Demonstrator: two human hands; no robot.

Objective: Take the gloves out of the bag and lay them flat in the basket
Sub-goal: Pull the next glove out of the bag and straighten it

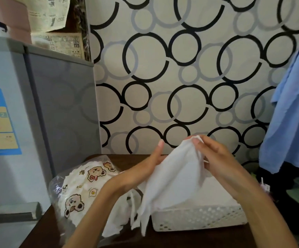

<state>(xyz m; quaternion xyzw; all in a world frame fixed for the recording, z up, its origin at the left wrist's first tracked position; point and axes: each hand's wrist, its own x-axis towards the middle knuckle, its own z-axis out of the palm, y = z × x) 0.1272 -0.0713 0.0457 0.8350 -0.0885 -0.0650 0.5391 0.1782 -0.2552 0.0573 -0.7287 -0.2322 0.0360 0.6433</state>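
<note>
Hands held a white glove up over a dark desk in a small, crowded corner.

Both hands were raised above the white perforated basket [198, 220]: the right hand [214, 156] pinched the top edge of the white glove [172, 178] between thumb and fingertips, and the left hand [145, 169] gripped its side, with the glove's lower end hanging down past the basket's near left corner. More white gloves [116, 221] spilled from the clear plastic bag [80, 190] printed with cartoon bears, which lay on the dark brown desk [43, 231] just left of the basket. A grey refrigerator [20, 113] stood against the desk's left side, with newspaper [61, 43] on top of it. Wallpaper [180, 77] of black and grey rings covered the wall behind, and a blue cloth [291, 113] hung at the right.
</note>
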